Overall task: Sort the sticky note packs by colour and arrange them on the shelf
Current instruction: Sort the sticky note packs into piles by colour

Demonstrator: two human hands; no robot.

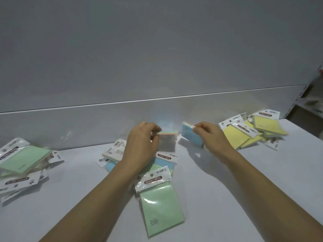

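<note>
Left hand curls round a rainbow pack; right hand pinches a blue pack at its fingertips. Likely light, stiff, slick; grip edges.

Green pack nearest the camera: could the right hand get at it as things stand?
Probably: the green pack lies uncovered, with bare shelf to its right. But the right hand pinches a blue pack, so it would likely have to set that down first.

Left hand gripping multicolour pack, right hand pinching blue pack — white shelf
</note>
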